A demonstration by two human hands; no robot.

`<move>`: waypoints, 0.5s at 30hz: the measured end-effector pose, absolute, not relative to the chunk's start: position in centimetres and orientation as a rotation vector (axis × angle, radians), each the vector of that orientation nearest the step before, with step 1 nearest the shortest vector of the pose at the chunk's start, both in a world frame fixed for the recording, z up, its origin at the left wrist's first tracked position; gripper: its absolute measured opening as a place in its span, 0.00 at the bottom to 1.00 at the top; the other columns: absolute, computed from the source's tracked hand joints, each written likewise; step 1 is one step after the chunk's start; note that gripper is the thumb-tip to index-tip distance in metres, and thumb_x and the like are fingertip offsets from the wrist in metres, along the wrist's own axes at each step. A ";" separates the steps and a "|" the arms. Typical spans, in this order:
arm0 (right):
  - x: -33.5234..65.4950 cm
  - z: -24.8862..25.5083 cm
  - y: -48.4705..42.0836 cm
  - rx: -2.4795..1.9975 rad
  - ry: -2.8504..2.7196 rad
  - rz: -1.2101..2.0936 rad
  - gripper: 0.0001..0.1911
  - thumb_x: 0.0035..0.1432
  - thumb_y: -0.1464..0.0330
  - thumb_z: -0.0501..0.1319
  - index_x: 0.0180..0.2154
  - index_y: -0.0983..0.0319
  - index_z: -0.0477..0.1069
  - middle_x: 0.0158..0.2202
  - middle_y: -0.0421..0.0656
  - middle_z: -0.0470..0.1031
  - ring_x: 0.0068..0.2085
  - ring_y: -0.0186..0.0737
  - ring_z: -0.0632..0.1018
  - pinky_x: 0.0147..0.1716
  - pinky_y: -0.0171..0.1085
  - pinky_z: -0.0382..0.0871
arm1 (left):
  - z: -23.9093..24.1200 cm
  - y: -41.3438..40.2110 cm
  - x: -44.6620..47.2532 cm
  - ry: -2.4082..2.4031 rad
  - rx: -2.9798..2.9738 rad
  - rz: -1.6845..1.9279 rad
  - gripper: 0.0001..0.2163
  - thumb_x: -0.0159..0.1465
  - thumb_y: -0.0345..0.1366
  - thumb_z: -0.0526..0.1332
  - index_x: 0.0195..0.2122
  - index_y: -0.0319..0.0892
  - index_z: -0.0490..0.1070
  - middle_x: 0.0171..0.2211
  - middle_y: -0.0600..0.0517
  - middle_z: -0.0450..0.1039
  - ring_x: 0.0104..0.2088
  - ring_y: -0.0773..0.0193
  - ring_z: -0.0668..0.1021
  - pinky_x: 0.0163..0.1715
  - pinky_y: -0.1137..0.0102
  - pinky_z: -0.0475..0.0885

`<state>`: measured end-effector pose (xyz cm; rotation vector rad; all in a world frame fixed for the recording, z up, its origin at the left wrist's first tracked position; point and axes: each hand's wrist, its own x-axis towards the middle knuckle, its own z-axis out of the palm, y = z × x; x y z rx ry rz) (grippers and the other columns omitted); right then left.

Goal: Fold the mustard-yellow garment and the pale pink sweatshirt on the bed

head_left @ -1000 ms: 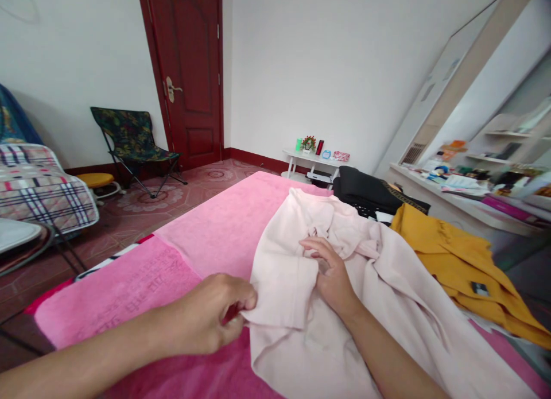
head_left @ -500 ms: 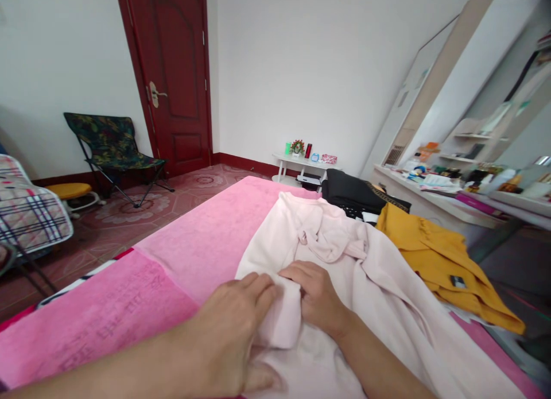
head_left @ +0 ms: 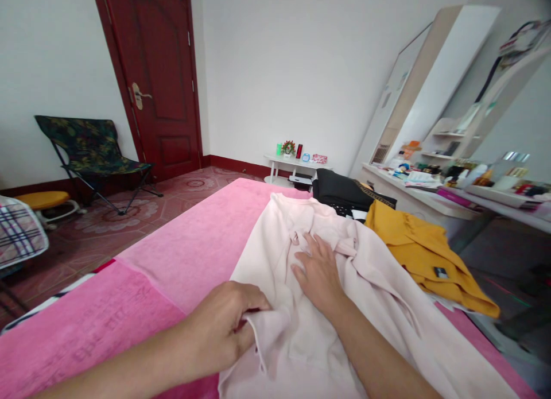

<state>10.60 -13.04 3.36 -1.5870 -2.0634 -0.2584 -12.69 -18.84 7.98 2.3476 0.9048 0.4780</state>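
A pale pink long-sleeved top [head_left: 267, 255] lies spread over the pink bed cover [head_left: 202, 227], with a bunched, knotted-looking piece of its cloth [head_left: 325, 229] near the neck. My left hand [head_left: 235, 321] pinches a folded edge of the top, probably a cuff, between thumb and fingers at the lower left of the garment. Flat on the chest part, just below the bunched cloth, rests my right hand [head_left: 318, 270], its fingers spread and nothing held in it.
A folded mustard-yellow garment [head_left: 422, 250] and black folded clothes [head_left: 344, 189] lie to the right and far right. Beyond them stands a cluttered dressing table [head_left: 413, 192]. A camouflage folding chair [head_left: 90, 149] and a yellow-topped stool [head_left: 43, 200] are on the left.
My right hand has let go of the folded cloth and moved up onto the chest of the top, fingers spreading. The left hand has shifted left with the cloth edge. The view has turned slightly right.
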 end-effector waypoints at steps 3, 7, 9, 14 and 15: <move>11.8 2.8 -12.0 -1.738 -1.952 -0.288 0.20 0.57 0.66 0.56 0.51 0.65 0.69 0.56 0.54 0.64 0.57 0.55 0.63 0.57 0.56 0.50 | 9.8 -19.0 -13.4 0.716 2.440 0.221 0.12 0.50 0.29 0.62 0.37 0.44 0.74 0.33 0.53 0.75 0.32 0.62 0.75 0.31 0.72 0.67; 12.9 2.6 -11.0 -1.661 -1.716 -0.254 0.21 0.60 0.66 0.52 0.54 0.64 0.65 0.51 0.51 0.67 0.54 0.49 0.67 0.55 0.49 0.58 | 13.2 -18.0 -13.0 0.494 2.411 -0.004 0.07 0.57 0.37 0.62 0.36 0.44 0.76 0.30 0.53 0.76 0.29 0.65 0.76 0.27 0.75 0.66; 13.4 2.5 -10.6 -1.632 -1.602 -0.209 0.22 0.58 0.66 0.53 0.54 0.65 0.65 0.52 0.52 0.65 0.54 0.49 0.66 0.54 0.48 0.60 | 13.6 -16.6 -11.8 0.559 2.438 0.111 0.08 0.61 0.37 0.58 0.37 0.45 0.76 0.29 0.54 0.76 0.28 0.67 0.75 0.27 0.75 0.65; 13.9 2.9 -10.9 -1.568 -1.604 -0.392 0.17 0.53 0.70 0.56 0.46 0.62 0.71 0.60 0.52 0.54 0.60 0.53 0.59 0.57 0.53 0.54 | 9.0 -11.3 -8.3 1.072 2.607 0.520 0.11 0.58 0.33 0.56 0.39 0.43 0.75 0.36 0.49 0.76 0.35 0.60 0.77 0.33 0.70 0.66; 13.7 3.1 -11.3 -1.543 -1.640 -0.425 0.16 0.53 0.72 0.56 0.45 0.61 0.72 0.60 0.50 0.55 0.59 0.53 0.59 0.57 0.53 0.54 | 7.8 -10.6 -8.0 1.122 2.609 0.508 0.11 0.57 0.33 0.57 0.39 0.44 0.76 0.36 0.49 0.76 0.35 0.59 0.77 0.32 0.70 0.66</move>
